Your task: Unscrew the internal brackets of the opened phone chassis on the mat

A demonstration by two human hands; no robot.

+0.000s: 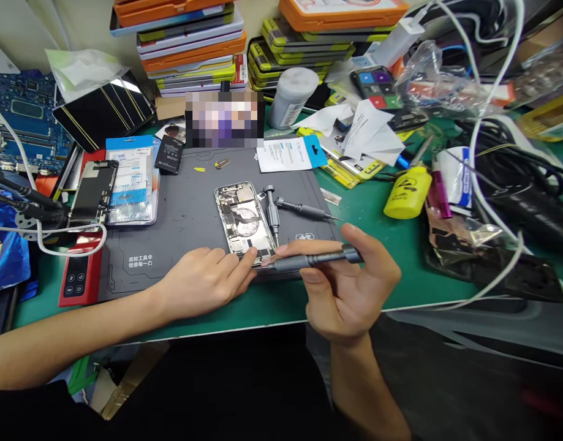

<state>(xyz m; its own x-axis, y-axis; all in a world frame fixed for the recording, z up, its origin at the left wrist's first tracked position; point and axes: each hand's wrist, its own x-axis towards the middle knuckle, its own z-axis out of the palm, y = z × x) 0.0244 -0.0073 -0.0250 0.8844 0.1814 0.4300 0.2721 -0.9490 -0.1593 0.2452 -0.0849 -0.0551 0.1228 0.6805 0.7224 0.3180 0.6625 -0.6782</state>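
Observation:
An opened smartphone [243, 219] lies on the dark grey work mat [180, 211], its inner parts and a round coil facing up. My left hand [207, 275] is curled at the phone's lower end, with the index fingertip pressed on it and the other fingers folded. In my right hand [350, 282] is a grey screwdriver [294, 262], held nearly level between thumb and fingers. Its tip points left at the phone's bottom edge, and the exact contact is hidden by my left fingers. Right of the phone lie a second screwdriver [272, 211] and a third screwdriver [304, 209].
A detached phone screen [92, 190] rests at left near a red device [79, 272]. Beyond the phone are a black battery [170, 154] and small metal pieces [222, 164]. A yellow bottle [407, 193] and white cables [475, 153] occupy the right; stacked boxes [193, 52] line the back.

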